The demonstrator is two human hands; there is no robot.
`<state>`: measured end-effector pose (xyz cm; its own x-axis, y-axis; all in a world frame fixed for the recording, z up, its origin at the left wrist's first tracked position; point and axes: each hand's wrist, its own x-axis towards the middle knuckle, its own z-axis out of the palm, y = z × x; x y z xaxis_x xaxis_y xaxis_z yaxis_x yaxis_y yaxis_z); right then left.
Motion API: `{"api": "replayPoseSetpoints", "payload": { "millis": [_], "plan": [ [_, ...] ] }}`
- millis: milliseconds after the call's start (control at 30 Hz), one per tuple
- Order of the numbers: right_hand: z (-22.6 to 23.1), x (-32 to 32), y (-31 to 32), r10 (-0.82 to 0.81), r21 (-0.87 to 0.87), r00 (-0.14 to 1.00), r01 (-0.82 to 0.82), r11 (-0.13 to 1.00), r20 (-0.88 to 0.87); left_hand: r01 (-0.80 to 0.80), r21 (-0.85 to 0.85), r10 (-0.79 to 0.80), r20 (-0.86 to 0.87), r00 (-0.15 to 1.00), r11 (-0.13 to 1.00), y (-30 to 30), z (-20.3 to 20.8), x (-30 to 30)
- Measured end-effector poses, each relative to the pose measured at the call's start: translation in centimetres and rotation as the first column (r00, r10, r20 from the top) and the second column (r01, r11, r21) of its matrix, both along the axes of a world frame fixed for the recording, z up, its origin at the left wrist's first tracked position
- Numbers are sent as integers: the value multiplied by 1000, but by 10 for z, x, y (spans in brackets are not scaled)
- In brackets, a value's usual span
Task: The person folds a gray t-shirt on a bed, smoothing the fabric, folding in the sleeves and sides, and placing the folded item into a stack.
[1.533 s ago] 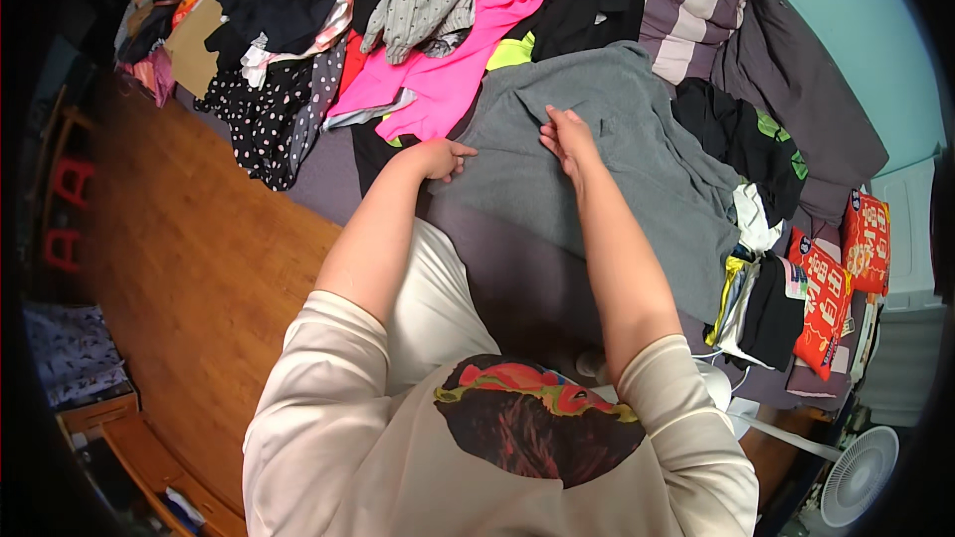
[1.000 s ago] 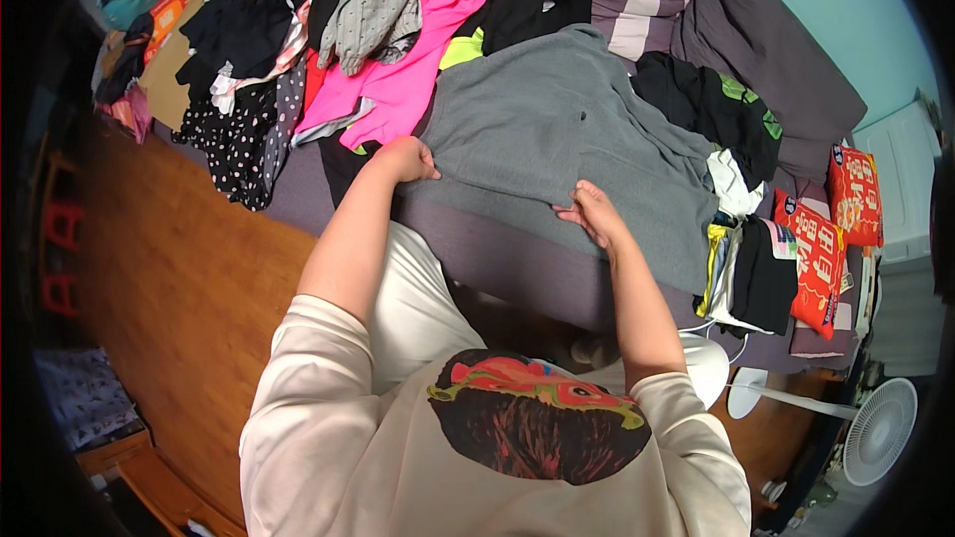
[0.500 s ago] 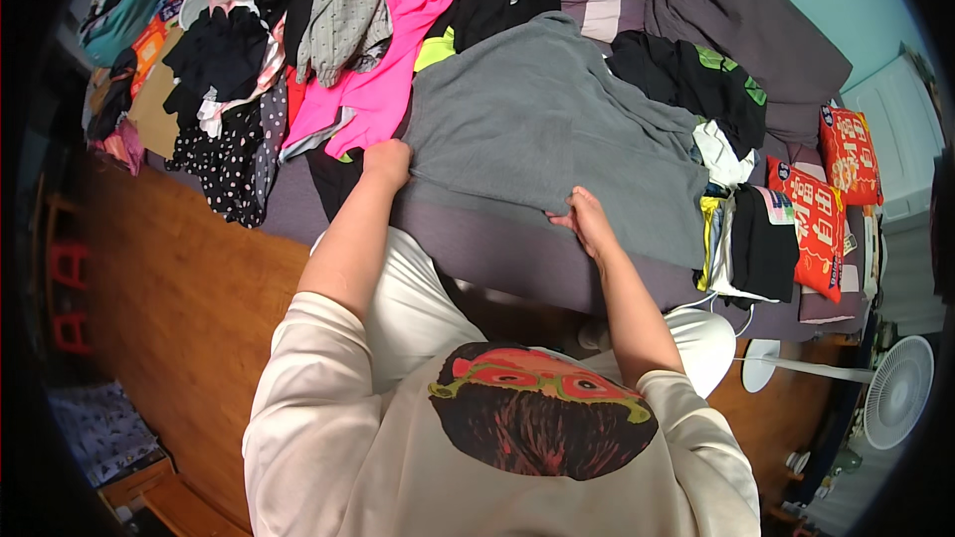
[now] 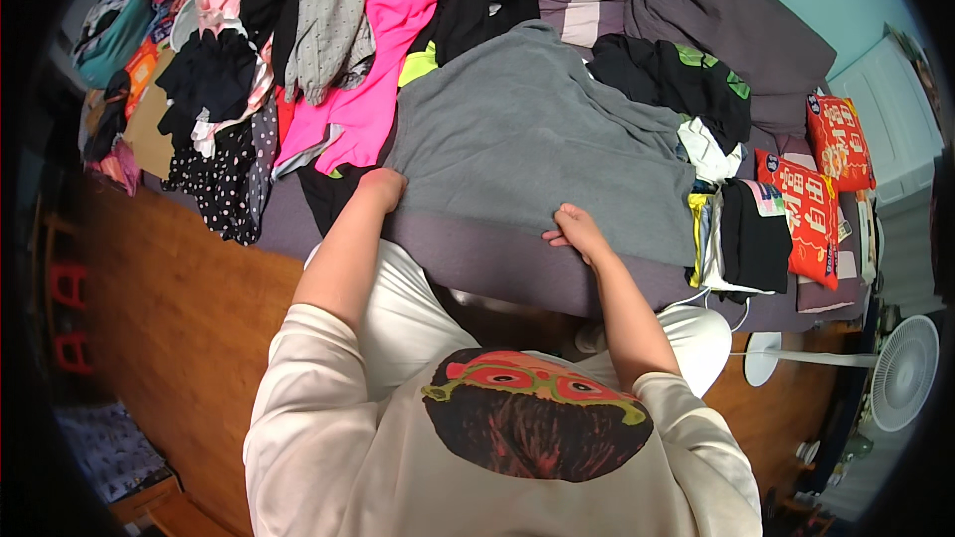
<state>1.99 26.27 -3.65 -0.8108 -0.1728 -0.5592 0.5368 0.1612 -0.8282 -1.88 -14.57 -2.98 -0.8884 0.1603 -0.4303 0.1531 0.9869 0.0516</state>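
Note:
A grey soft garment (image 4: pixel 537 129) lies spread over the sofa in front of me, its near edge running between my hands. My left hand (image 4: pixel 384 187) is closed at its near left corner; the fingertips are hidden. My right hand (image 4: pixel 579 233) rests at the near edge, right of the middle, with thumb and fingers apart. Just left of the grey garment, a bright pink garment (image 4: pixel 398 30) hangs over other clothes. A folded black garment (image 4: pixel 753 249) lies at the right, beside other folded clothes.
The purple-grey sofa (image 4: pixel 468 249) carries heaps of clothes on the left, including a black polka-dot garment (image 4: pixel 224 179). Red printed cushion-like packs (image 4: pixel 808 214) lie at the right. A white fan (image 4: pixel 903 373) stands low right, and red stools (image 4: pixel 70 286) stand far left.
My right hand's thumb and fingers have spread a little at the near edge. The left hand keeps its hold on the corner. The whole view has shifted slightly.

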Motion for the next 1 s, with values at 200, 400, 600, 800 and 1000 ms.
{"api": "replayPoseSetpoints", "payload": {
  "millis": [200,400,600,800,1000],
  "plan": [
    [5,-20,-1,92,259,994,-73,963,-61,13,-49,-34,-435,900,999,40,33,11],
    [-47,-92,-9,-149,309,900,291,905,-410,401,425,59,-742,667,811,145,33,8],
    [-4,-119,-34,-210,377,972,235,896,-106,401,471,7,-655,756,786,184,-7,20],
    [12,-118,-28,-195,121,979,201,972,-60,404,395,-92,-611,786,825,190,-19,22],
    [-12,-114,-29,-300,-51,920,296,954,-252,398,383,-117,-581,805,834,189,-21,23]
  ]
}}
